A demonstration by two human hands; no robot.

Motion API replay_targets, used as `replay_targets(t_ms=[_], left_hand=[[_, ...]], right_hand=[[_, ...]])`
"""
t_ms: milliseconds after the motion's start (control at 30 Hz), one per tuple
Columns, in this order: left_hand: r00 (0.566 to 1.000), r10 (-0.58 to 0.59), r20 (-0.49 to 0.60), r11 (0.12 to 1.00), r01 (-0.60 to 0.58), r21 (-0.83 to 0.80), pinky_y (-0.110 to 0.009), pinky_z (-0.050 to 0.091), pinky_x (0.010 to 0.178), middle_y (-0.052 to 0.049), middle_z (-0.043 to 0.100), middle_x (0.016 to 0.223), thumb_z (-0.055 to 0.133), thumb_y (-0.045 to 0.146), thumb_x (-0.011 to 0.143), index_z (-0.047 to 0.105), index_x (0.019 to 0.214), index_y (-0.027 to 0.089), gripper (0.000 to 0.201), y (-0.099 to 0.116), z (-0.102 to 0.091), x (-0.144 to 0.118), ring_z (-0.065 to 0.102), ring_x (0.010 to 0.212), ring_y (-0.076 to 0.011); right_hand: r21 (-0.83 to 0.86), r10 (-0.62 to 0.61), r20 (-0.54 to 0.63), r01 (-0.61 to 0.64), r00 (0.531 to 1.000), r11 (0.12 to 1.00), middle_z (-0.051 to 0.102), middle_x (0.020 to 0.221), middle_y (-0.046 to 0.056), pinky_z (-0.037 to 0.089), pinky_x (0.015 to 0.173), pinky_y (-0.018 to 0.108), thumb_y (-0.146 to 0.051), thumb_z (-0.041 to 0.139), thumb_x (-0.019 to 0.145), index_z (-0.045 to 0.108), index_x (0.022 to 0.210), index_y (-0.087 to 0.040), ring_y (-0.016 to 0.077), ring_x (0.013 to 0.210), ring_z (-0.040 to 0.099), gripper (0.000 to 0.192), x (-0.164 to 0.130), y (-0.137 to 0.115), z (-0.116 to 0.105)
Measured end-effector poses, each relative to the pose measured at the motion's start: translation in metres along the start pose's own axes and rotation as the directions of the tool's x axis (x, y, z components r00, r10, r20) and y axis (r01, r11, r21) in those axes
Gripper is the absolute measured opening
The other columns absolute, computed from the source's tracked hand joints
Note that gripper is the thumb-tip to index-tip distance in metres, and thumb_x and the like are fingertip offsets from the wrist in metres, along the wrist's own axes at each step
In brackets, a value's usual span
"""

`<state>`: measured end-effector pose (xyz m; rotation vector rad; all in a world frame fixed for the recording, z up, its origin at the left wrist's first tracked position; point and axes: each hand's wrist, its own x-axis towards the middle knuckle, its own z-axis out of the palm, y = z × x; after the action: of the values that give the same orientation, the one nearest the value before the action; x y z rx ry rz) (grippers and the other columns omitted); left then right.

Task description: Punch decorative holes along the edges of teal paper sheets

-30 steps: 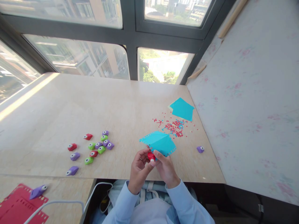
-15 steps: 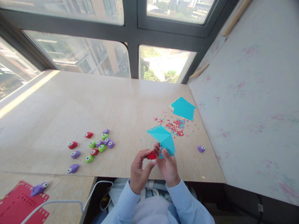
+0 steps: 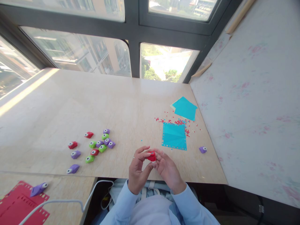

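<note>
A small red craft punch (image 3: pixel 152 156) is held between the fingers and thumb of my left hand (image 3: pixel 138 170), above the table's front edge. Close beside it is my right hand (image 3: pixel 170 172), palm turned inward, with its fingers stretched toward the punch; the fingertips seem to touch its right side. Just beyond my hands, a blue paper sheet (image 3: pixel 174 136) lies flat on the table, creased, with punched holes along its edges. Small red and blue confetti pieces (image 3: pixel 179 122) are scattered around its far and right sides.
More blue sheets (image 3: pixel 185 108) lie at the back right. Several red, green and purple punches (image 3: pixel 99 144) sit at the left, and one purple punch (image 3: pixel 202 149) at the right. Punched red paper (image 3: pixel 22 204) and a white cable (image 3: pixel 63 202) are at lower left.
The blue sheet has left my right hand and now lies flat on the table, over some confetti. My left hand still holds the red punch.
</note>
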<state>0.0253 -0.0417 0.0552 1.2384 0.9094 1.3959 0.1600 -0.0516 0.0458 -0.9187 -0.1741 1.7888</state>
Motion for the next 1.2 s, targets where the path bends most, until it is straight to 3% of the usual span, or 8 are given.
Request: replay_targets(t_ms=[100,200,267,400,567,767,933,1200], left_hand=[[0.998,0.017,0.064,0.999,-0.019,0.041,-0.047,0.051,0.1,-0.012,0.062,0.119,0.067,0.009,0.081,0.066,0.105,0.022,0.028,0.001,-0.004,-0.001,0.054,0.124,-0.0278],[0.991,0.049,0.121,0.996,-0.057,0.062,-0.045,0.055,0.094,-0.011,0.057,0.125,0.064,0.007,0.083,0.066,0.107,0.024,0.029,0.005,-0.007,0.0,0.061,0.115,-0.0261],[0.983,0.085,0.163,0.991,-0.1,0.085,-0.043,0.057,0.091,-0.009,0.056,0.123,0.063,0.006,0.084,0.066,0.107,0.025,0.03,0.008,-0.008,0.002,0.063,0.112,-0.0248],[0.972,0.041,0.233,0.995,-0.061,0.081,-0.039,0.059,0.087,-0.01,0.058,0.115,0.063,0.01,0.085,0.066,0.109,0.023,0.027,0.009,-0.01,0.003,0.063,0.111,-0.0247],[0.966,-0.07,0.248,0.997,0.076,-0.016,-0.032,0.061,0.081,-0.009,0.054,0.118,0.068,0.013,0.082,0.068,0.11,0.026,0.03,0.005,-0.013,-0.002,0.062,0.107,-0.0213],[0.966,-0.077,0.247,0.994,0.093,-0.054,-0.029,0.062,0.075,-0.009,0.052,0.115,0.069,0.013,0.08,0.069,0.107,0.027,0.03,0.005,-0.017,-0.004,0.058,0.11,-0.0225],[0.959,-0.107,0.264,0.989,0.131,-0.074,-0.029,0.061,0.074,-0.006,0.051,0.113,0.068,0.012,0.082,0.069,0.11,0.029,0.033,0.006,-0.018,-0.004,0.063,0.091,-0.0148],[0.949,-0.142,0.281,0.982,0.17,-0.079,-0.028,0.061,0.072,-0.006,0.053,0.11,0.069,0.013,0.081,0.07,0.107,0.029,0.03,0.006,-0.014,-0.004,0.062,0.091,-0.0155]], right_hand=[[-0.142,-0.037,0.014,0.039,0.999,0.989,0.07,0.11,0.009,0.05,0.08,0.032,-0.042,0.068,0.083,0.068,0.11,-0.021,0.02,0.097,0.065,0.034,-0.013,-0.002,-0.004],[-0.398,-0.205,0.027,0.199,0.978,0.896,0.071,0.103,0.007,0.05,0.079,0.033,-0.041,0.066,0.085,0.071,0.104,-0.022,0.0192,0.089,0.065,0.027,-0.024,-0.018,-0.005],[-0.591,-0.326,0.1,0.32,0.94,0.741,0.072,0.096,0.007,0.051,0.079,0.034,-0.039,0.065,0.087,0.074,0.099,-0.023,0.0193,0.084,0.065,0.022,-0.028,-0.036,-0.002],[-0.771,-0.393,0.452,0.572,0.801,0.28,0.073,0.091,0.007,0.051,0.082,0.037,-0.028,0.064,0.087,0.076,0.096,-0.024,0.0218,0.088,0.065,0.015,-0.025,-0.074,0.012],[-0.691,-0.052,0.722,0.723,0.69,0.0,0.073,0.09,0.007,0.05,0.073,0.03,-0.027,0.054,0.094,0.075,0.104,-0.024,0.0186,0.082,0.066,0.023,-0.007,-0.104,0.028],[-0.6,0.215,0.772,0.797,0.598,-0.064,0.072,0.087,0.005,0.045,0.066,0.023,-0.027,0.052,0.095,0.076,0.099,-0.024,0.0137,0.074,0.065,0.024,0.009,-0.12,0.041],[-0.429,0.366,0.789,0.869,0.493,-0.247,0.069,0.081,0.004,0.038,0.059,0.022,-0.022,0.049,0.097,0.074,0.094,-0.022,0.0114,0.069,0.061,0.026,0.014,-0.125,0.05],[-0.287,0.489,0.735,0.869,0.47,-0.403,0.066,0.074,0.001,0.031,0.053,0.025,-0.017,0.054,0.094,0.071,0.083,-0.019,0.0107,0.062,0.056,0.02,0.015,-0.127,0.054]])
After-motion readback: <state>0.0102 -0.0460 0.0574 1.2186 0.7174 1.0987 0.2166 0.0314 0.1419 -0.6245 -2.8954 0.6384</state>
